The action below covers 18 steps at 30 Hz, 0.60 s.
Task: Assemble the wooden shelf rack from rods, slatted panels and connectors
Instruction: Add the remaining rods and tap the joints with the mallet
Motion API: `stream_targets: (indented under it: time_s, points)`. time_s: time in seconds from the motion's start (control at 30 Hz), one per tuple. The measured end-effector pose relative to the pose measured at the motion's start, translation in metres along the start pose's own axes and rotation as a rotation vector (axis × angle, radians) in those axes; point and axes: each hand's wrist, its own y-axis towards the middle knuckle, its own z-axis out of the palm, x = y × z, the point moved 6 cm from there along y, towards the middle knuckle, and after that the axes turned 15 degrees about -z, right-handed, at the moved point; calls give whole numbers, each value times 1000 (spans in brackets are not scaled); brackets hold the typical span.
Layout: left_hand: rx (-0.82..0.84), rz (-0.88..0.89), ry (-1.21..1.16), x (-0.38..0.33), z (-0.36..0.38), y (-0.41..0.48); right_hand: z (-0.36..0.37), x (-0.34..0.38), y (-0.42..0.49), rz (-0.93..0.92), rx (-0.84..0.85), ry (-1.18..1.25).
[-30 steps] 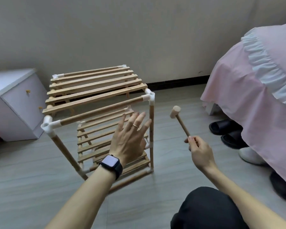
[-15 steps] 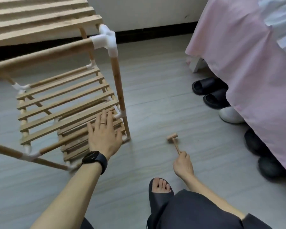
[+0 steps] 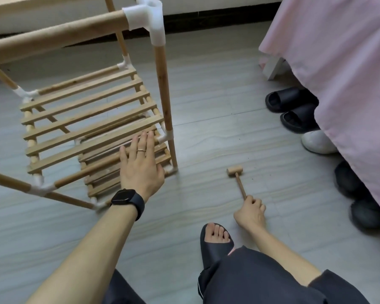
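- since all three tiers and the corner connectors look fitted, i judge this a late check-and-tap stage, not part fitting.
- rack [image 3: 162, 84] stands on the floor [image 3: 206, 132], directly ahead of the person; its top corner connector [image 3: 150, 16] sits close under the camera.
- left hand [image 3: 140, 170]: palm down, fingers straight and together, laid on the front edge of the rack's middle slatted panel [image 3: 86, 112], just inside the front right post. nothing is gripped. probably steadying the frame or feeling whether the front rod [image 3: 86, 173] is seated.
- cannot tell how hard it bears down.
- right hand [image 3: 250, 212]: curled round the tail of the mallet [image 3: 238, 182] handle, to the right of the rack, well apart from it. the mallet head rests on the floor, so the tool reads as parked, not raised for a strike.
- bottom panel [image 3: 101, 187] sits right under the left hand's tier, close to the floor.
- next tap, if one is needed, likely lands on the connector [image 3: 166, 137] at the right post beside the left fingertips; keep those fingers out of the way.
- beyond the rack's right side: pink bed skirt [image 3: 338, 62], black slippers [image 3: 290, 99] under it.
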Motion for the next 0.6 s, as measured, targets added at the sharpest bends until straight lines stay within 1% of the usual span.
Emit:
stream_targets:
  time_s: [0.07,0.17,0.2,0.27,0.33,0.4,0.43,0.5,0.57,0.6]
  points:
    - [57,5,14,-1,-6,0,-15,13,-6,-31,-19,25]
    - [188,18,-24,-2,-29,1,-58,53,-9,-145,-110,141]
    - [201,31,-34,-1,-45,1,-78,72,-11,-199,-154,203]
    - [157,92,-4,-2,-90,2,-129,119,-13,-322,-264,336]
    - [41,190,30,0,-146,1,-187,173,-21,-448,-367,485]
    - [-140,290,4,7,-210,-5,-247,228,-34,-561,-442,637]
    - [-253,347,-41,13,-241,-10,-275,255,-41,-611,-453,710]
    - [-467,405,-163,34,-295,-20,-323,309,-58,-712,-405,838]
    - [-681,340,-255,65,-334,-26,-358,355,-72,-792,-327,850]
    - [-781,250,-266,82,-346,-26,-367,373,-75,-800,-275,816]
